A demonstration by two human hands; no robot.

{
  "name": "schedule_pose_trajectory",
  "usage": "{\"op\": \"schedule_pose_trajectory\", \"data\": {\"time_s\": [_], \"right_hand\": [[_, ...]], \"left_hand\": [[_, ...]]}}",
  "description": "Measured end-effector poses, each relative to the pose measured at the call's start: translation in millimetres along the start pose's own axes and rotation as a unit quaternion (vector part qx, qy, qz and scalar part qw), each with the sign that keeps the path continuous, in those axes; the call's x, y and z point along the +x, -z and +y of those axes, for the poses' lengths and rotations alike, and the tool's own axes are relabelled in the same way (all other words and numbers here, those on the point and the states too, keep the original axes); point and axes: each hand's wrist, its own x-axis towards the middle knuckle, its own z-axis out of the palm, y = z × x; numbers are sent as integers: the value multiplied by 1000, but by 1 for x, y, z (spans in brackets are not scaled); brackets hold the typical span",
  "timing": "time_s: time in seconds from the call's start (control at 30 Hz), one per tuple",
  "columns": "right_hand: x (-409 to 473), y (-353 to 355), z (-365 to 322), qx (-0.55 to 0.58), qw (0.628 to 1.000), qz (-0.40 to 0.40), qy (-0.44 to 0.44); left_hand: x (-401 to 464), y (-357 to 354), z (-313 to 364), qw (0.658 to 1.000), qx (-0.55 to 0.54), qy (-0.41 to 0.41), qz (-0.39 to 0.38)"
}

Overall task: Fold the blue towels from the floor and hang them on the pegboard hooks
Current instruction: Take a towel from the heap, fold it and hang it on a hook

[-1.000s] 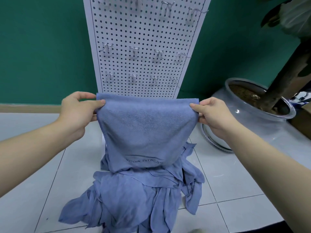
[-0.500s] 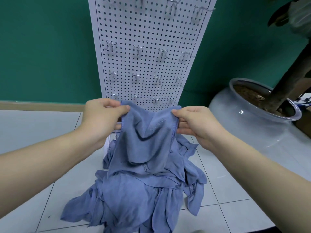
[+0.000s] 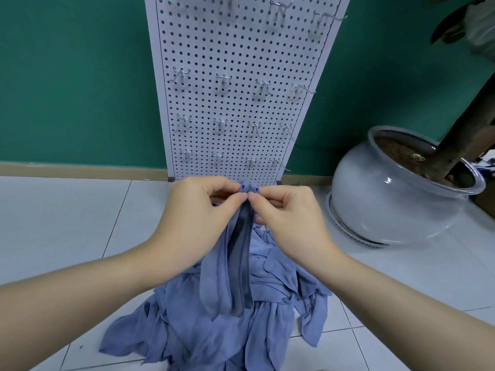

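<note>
Hanging vertically, the folded towel [image 3: 235, 263] is pinched by both hands' fingers [image 3: 242, 197].

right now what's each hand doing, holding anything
Left hand: closed, pinching a top corner of the folded blue towel.
Right hand: closed, pinching the other top corner of the same towel.

The towel [image 3: 235, 266] I hold is plain blue, like the heap of towels [image 3: 214, 330] under it. The pegboard [image 3: 241, 103] is white, dotted with rows of dark holes; its hooks [image 3: 223, 80] are silvery. The wall [image 3: 75, 81] is deep green, my floor [image 3: 67, 223] pale grey tile, the pot [image 3: 375, 199] glossy grey-white.
</note>
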Motion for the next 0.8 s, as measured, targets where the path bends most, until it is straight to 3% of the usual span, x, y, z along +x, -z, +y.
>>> {"op": "schedule_pose_trajectory", "data": {"time_s": [0.37, 0.63, 0.7, 0.8], "right_hand": [[2, 3, -12, 40, 998, 34, 20], [-4, 5, -23, 54, 994, -33, 88], [0, 5, -19, 42, 994, -24, 97], [6, 11, -16, 37, 993, -32, 103]], "left_hand": [[3, -1, -7, 997, -25, -74, -19], [6, 2, -3, 992, 20, -125, 30], [10, 5, -4, 993, 41, -114, -10], [20, 15, 0, 976, 71, -92, -183]]}}
